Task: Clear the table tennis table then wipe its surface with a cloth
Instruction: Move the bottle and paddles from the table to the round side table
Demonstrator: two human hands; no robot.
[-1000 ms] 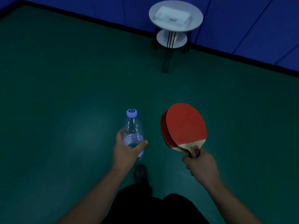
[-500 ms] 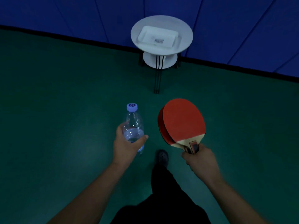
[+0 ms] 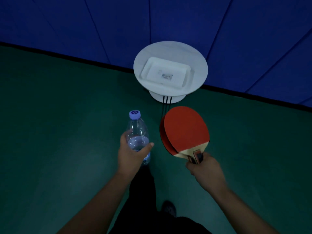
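While we stand on the green floor (image 3: 50,132), our left hand (image 3: 130,153) grips a clear water bottle (image 3: 137,132) around its lower body, thumb wrapped across the front, fingers curled behind; bottle upright, pale purple cap (image 3: 134,114) on top, some water in the lower part. Our right hand (image 3: 206,169) is closed around the handles of two paddles (image 3: 184,130), stacked one over the other, red rubber faces up, the lower one peeking out on the left edge, blades pointing away from us. Bottle and paddles sit side by side in the air in front of us, near each other but not touching, both over the floor. Just beyond the paddles stands a round white side table (image 3: 199,65), with a white rectangular tray (image 3: 148,71) on its top, small label inside the tray, too blurred to read. A lower white shelf (image 3: 157,97) and thin black legs show under the tabletop. Behind the table, a blue padded wall (image 3: 84,27) meets the floor along a dark strip. Our dark trousers (image 3: 143,191) and one shoe (image 3: 168,208) show at the bottom
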